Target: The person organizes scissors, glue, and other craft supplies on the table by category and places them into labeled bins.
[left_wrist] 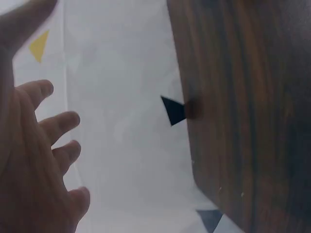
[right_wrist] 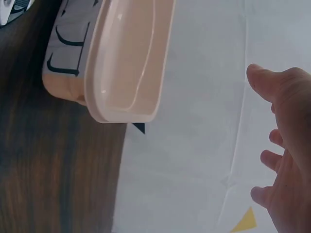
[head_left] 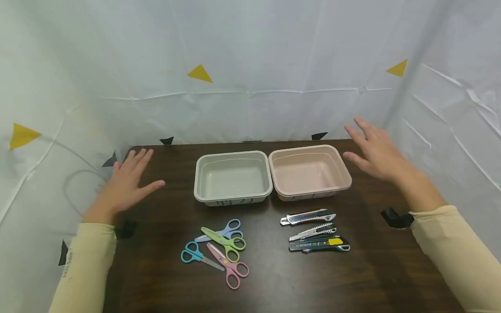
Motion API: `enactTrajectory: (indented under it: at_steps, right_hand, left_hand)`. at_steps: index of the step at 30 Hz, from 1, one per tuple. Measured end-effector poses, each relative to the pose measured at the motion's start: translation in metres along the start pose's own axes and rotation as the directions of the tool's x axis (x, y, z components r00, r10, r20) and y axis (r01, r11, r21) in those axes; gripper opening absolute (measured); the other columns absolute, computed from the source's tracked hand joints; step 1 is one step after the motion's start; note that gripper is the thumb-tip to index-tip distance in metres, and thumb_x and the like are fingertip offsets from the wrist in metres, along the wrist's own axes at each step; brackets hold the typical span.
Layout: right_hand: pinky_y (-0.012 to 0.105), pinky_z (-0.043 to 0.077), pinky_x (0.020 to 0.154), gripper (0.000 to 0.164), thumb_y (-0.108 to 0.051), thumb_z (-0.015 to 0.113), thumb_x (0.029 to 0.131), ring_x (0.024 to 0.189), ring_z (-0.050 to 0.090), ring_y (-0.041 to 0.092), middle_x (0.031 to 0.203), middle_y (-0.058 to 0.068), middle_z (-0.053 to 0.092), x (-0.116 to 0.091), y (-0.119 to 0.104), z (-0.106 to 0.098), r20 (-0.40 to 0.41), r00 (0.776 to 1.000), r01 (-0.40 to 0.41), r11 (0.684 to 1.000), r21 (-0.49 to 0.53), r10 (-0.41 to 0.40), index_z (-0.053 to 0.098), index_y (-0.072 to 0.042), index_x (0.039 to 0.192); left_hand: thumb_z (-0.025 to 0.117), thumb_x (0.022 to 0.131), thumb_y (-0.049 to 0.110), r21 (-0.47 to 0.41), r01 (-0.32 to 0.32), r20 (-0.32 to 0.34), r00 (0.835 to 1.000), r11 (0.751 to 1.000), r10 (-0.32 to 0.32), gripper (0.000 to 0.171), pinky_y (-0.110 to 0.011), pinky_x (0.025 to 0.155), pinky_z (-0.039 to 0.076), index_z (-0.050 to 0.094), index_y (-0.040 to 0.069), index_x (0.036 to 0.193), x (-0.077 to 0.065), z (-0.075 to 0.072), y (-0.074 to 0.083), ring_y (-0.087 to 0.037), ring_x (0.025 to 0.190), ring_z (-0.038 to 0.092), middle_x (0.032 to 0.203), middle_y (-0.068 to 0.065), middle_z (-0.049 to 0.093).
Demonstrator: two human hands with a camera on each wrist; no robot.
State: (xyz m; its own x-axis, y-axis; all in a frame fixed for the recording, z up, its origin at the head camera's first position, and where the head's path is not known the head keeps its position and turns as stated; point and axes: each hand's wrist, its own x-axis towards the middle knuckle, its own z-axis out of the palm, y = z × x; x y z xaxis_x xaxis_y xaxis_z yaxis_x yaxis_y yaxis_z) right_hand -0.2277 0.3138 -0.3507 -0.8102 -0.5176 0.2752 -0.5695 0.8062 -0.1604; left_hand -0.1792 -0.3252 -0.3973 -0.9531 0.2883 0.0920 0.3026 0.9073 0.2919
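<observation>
My left hand (head_left: pixel 127 184) hovers at the left of the table, fingers spread and holding nothing. On the other side my right hand (head_left: pixel 377 152) is raised beside the pink bin (head_left: pixel 310 191), its fingers apart and empty. Left of that bin stands a pale grey-green bin (head_left: pixel 233 199); both are empty inside. In front of them lie a blue pair of scissors (head_left: pixel 231 227), a green pair (head_left: pixel 223 241), a pink pair (head_left: pixel 227 263) and a teal pair (head_left: pixel 192 252). Several utility knives lie to the right, including a silver one (head_left: pixel 309 217) and a dark one with a yellow slider (head_left: pixel 318 244).
A dark brown wooden table (head_left: pixel 266 278) carries everything. White sheeting (head_left: pixel 250 52) with yellow and black triangles hangs at the back and both sides. A black object (head_left: pixel 395 217) lies near the right forearm.
</observation>
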Motion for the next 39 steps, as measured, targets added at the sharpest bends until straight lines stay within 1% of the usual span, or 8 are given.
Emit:
enactTrajectory:
  at_steps: [6, 10, 16, 23, 27, 31, 35, 39]
  right_hand:
    - [0.067, 0.015, 0.109, 0.073, -0.024, 0.068, 0.092, 0.139, 0.023, 0.050, 0.153, 0.031, 0.024, -0.007, 0.000, 0.008, -0.006, 0.999, 0.031, 1.000, 0.001, -0.031, 0.033, 0.000, 0.151]
    - [0.066, 0.016, 0.109, 0.071, -0.024, 0.068, 0.092, 0.138, 0.025, 0.050, 0.151, 0.032, 0.026, -0.010, -0.002, 0.013, -0.022, 0.998, 0.064, 0.998, 0.010, -0.064, 0.035, 0.002, 0.150]
    - [0.063, 0.020, 0.109, 0.072, -0.022, 0.073, 0.088, 0.137, 0.028, 0.048, 0.151, 0.030, 0.029, -0.019, -0.012, 0.022, -0.021, 0.996, 0.089, 0.996, 0.008, -0.089, 0.040, 0.003, 0.146]
    - [0.061, 0.026, 0.106, 0.072, -0.019, 0.077, 0.083, 0.134, 0.033, 0.047, 0.150, 0.028, 0.034, -0.032, -0.029, 0.039, -0.031, 0.990, 0.136, 0.990, 0.030, -0.136, 0.045, -0.003, 0.146]
    - [0.057, 0.039, 0.095, 0.059, -0.013, 0.078, 0.082, 0.124, 0.043, 0.043, 0.140, 0.024, 0.045, -0.034, -0.041, 0.048, -0.056, 0.985, 0.167, 0.982, 0.091, -0.162, 0.055, -0.004, 0.136]
    - [0.044, 0.048, 0.080, 0.038, -0.010, 0.077, 0.082, 0.102, 0.054, 0.026, 0.116, 0.011, 0.058, -0.037, -0.055, 0.059, -0.062, 0.974, 0.223, 0.965, 0.141, -0.216, 0.065, -0.006, 0.118]
    - [0.032, 0.051, 0.069, 0.026, -0.015, 0.077, 0.084, 0.082, 0.055, 0.008, 0.100, -0.004, 0.060, -0.045, -0.066, 0.074, 0.006, 0.968, 0.249, 0.957, 0.147, -0.252, 0.069, -0.011, 0.108]
    - [0.032, 0.052, 0.069, 0.021, -0.018, 0.076, 0.086, 0.081, 0.055, 0.006, 0.097, -0.007, 0.060, -0.048, -0.070, 0.092, 0.105, 0.962, 0.239, 0.963, 0.128, -0.253, 0.072, -0.013, 0.105]
  left_hand:
    - [0.065, 0.085, 0.063, -0.041, -0.001, 0.034, 0.999, 0.999, 0.003, 0.102, -0.068, 0.110, 0.001, 0.006, 0.026, 0.160, 0.002, 0.019, 0.006, -0.036, 0.149, 0.006, 0.162, -0.013, 0.016]
    - [0.066, 0.083, 0.064, -0.060, 0.015, 0.047, 0.999, 0.998, -0.012, 0.104, -0.069, 0.109, 0.004, 0.008, 0.024, 0.160, 0.003, 0.027, 0.012, -0.034, 0.149, 0.006, 0.162, -0.014, 0.016]
    - [0.064, 0.081, 0.069, -0.090, 0.037, 0.078, 0.997, 0.995, -0.030, 0.107, -0.066, 0.111, 0.004, 0.007, 0.025, 0.160, 0.003, 0.041, 0.020, -0.033, 0.149, 0.007, 0.163, -0.006, 0.014]
    - [0.064, 0.081, 0.070, -0.138, 0.031, 0.099, 0.995, 0.990, -0.018, 0.109, -0.067, 0.111, 0.008, 0.000, 0.029, 0.159, 0.006, 0.066, 0.025, -0.036, 0.148, 0.011, 0.163, -0.009, 0.013]
    - [0.064, 0.079, 0.071, -0.169, 0.053, 0.113, 0.993, 0.984, -0.034, 0.112, -0.069, 0.109, 0.013, -0.006, 0.033, 0.158, 0.011, 0.078, 0.030, -0.039, 0.147, 0.013, 0.163, -0.013, 0.013]
    - [0.064, 0.080, 0.071, -0.216, 0.054, 0.121, 0.992, 0.975, -0.028, 0.111, -0.070, 0.106, 0.019, -0.006, 0.034, 0.157, 0.017, 0.091, 0.035, -0.039, 0.147, 0.014, 0.164, -0.008, 0.011]
    - [0.064, 0.080, 0.070, -0.288, 0.069, 0.142, 0.989, 0.955, -0.028, 0.109, -0.069, 0.105, 0.024, -0.007, 0.037, 0.157, 0.021, 0.106, 0.039, -0.036, 0.147, 0.015, 0.164, -0.003, 0.009]
    - [0.064, 0.081, 0.069, -0.332, 0.083, 0.135, 0.990, 0.939, -0.040, 0.107, -0.069, 0.104, 0.027, -0.006, 0.040, 0.156, 0.022, 0.116, 0.039, -0.034, 0.147, 0.018, 0.163, -0.003, 0.011]
